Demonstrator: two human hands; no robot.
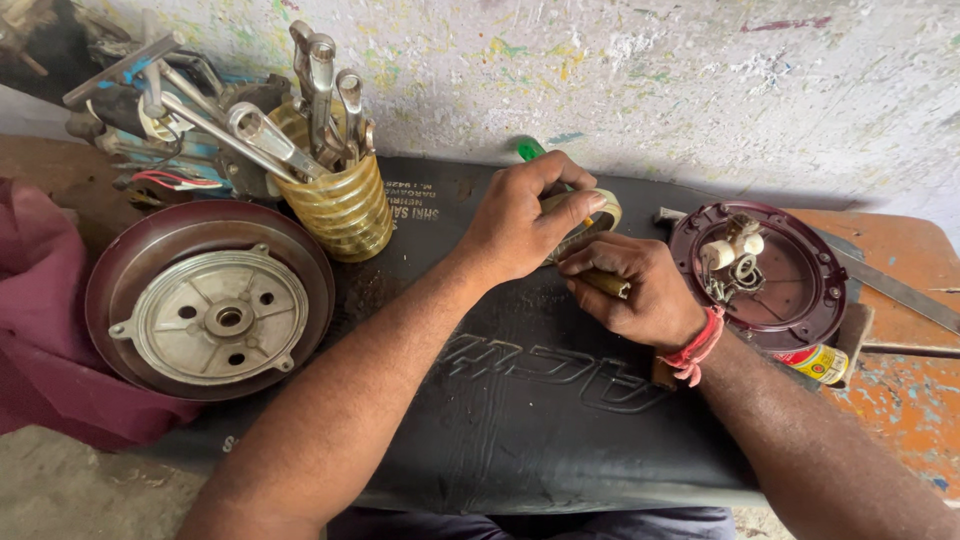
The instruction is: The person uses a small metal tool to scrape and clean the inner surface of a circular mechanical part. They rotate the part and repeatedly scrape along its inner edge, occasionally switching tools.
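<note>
On black mat [520, 420]: left hand [520, 225] grips tape roll [590, 215]; right hand [630, 290] touching.

Both forearms are reaching in from the lower edge and meeting over the middle of the black mat [520, 420]. The left hand [520, 225] is lying knuckles up above the mat's far half, its wrist bent slightly, its fingers curling down and pinching closed, thumb pointing right. The right hand [630, 290] is sitting just beside it, nearer, folded into a closed grip with its knuckles facing left; its wrist is crossing the mat's right side.
</note>
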